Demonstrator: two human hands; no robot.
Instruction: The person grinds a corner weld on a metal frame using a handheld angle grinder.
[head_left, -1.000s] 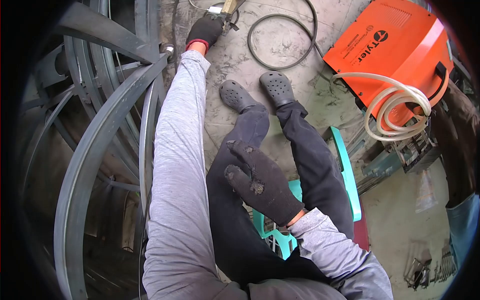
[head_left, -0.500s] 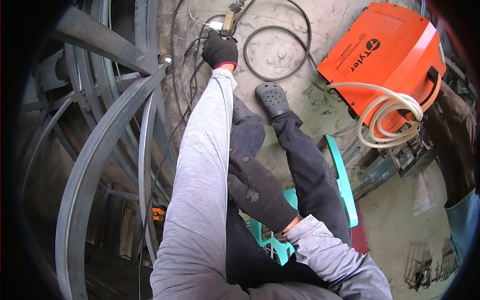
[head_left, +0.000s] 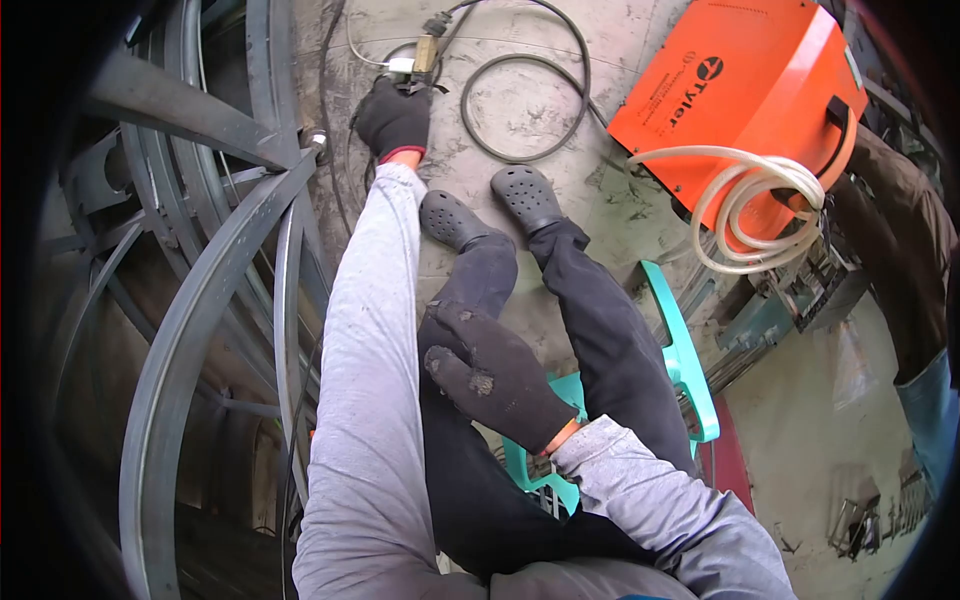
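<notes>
My left hand (head_left: 393,118), in a black knit glove, reaches to the top of the view with its fingers closed at a white plug (head_left: 401,66). The plug sits against a tan socket block (head_left: 425,54) with dark cables around it; the fingertips are partly hidden. My right hand (head_left: 495,382), in a worn dark glove with rough patches, lies over my left thigh, its thumb apart from the fingers and nothing in it.
An orange machine (head_left: 735,95) with a coiled clear hose (head_left: 740,215) is at upper right. Curved steel bars (head_left: 185,320) fill the left side. A looped cable (head_left: 470,110) lies near my shoes. A turquoise stool (head_left: 690,370) is under me. Another person's leg (head_left: 895,240) shows at right.
The view has shifted slightly. My left forearm is farther left, uncovering my left shoe and more of my right hand's fingers. The left hand stays at the plug.
</notes>
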